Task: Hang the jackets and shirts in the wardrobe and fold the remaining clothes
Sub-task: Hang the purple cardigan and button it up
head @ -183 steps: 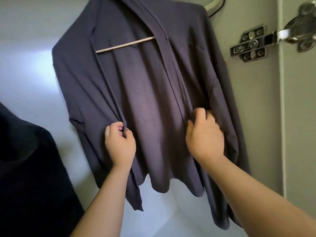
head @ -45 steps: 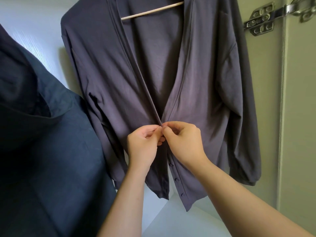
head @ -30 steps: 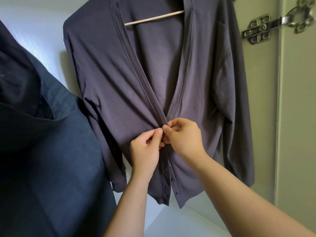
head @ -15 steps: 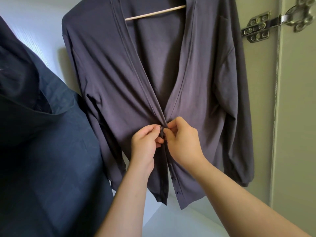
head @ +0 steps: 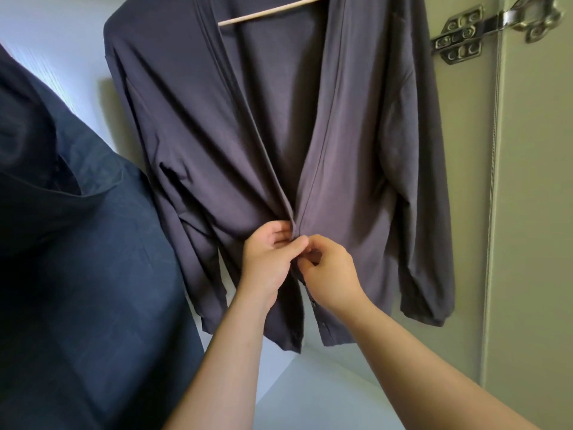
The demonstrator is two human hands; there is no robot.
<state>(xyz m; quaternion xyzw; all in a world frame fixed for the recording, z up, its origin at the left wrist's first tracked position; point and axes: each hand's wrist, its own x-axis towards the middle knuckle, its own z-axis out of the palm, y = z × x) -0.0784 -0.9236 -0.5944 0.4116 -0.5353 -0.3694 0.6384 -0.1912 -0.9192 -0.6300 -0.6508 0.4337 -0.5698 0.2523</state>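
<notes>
A dark grey buttoned cardigan (head: 201, 135) hangs on a hanger with a wooden bar (head: 273, 9) inside the wardrobe. Its two front edges meet at mid-height, just above my hands. My left hand (head: 268, 259) pinches the left front edge there. My right hand (head: 331, 268) pinches the right front edge, its fingertips touching those of the left hand. Small buttons (head: 313, 304) show on the placket below my right wrist. The hanger's hook is out of view.
A dark blue garment (head: 77, 274) hangs close on the left and fills that side. The wardrobe's pale back wall (head: 62, 35) and floor (head: 310, 386) show behind. On the right are the side panel, a metal hinge (head: 462, 38) and the door (head: 533, 212).
Six seconds ago my hands held the two front panels apart. They have since come together at the placket, and over the last second they have shifted slightly lower along it.
</notes>
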